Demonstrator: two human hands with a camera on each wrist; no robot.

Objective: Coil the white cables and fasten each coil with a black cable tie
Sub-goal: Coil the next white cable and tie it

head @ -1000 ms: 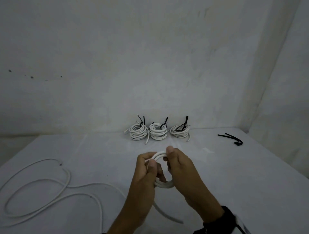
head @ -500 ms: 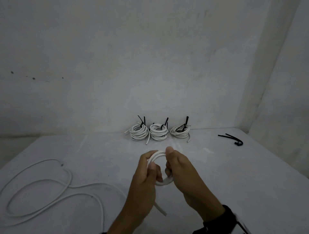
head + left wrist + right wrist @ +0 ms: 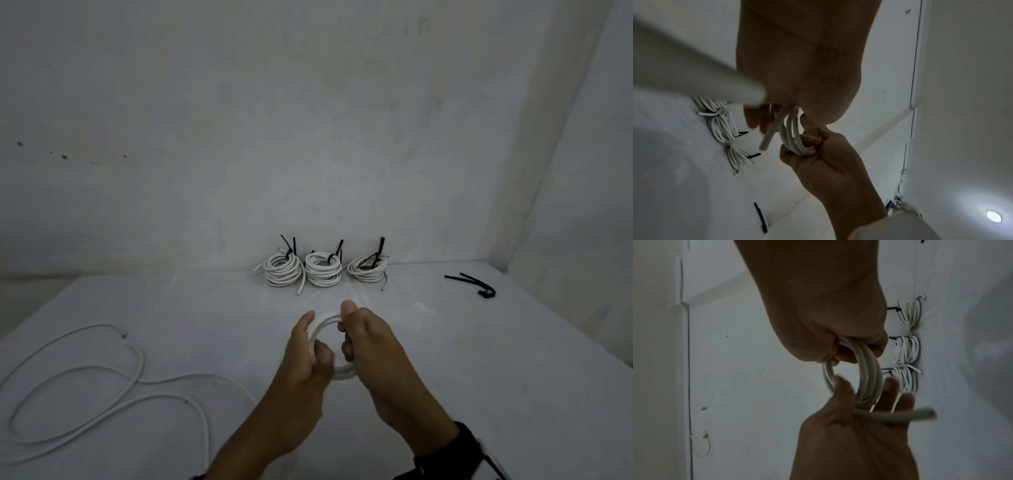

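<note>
Head view: we wind the fourth coil [image 3: 330, 346].
Right hand [image 3: 373, 346] clamps it, left hand [image 3: 308, 363] pinches its loops; next, a loose tie [image 3: 474, 286].

Head cam looked down and forward at the white table [image 3: 479, 377], well back from the three tied coils [image 3: 322, 269]. Both wrist cams sat close, facing those same coils [image 3: 723, 128] [image 3: 907, 348] sideways.

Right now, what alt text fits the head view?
Both hands, left hand and right hand, grip a white cable coil above a table; three tied coils sit behind.
</note>
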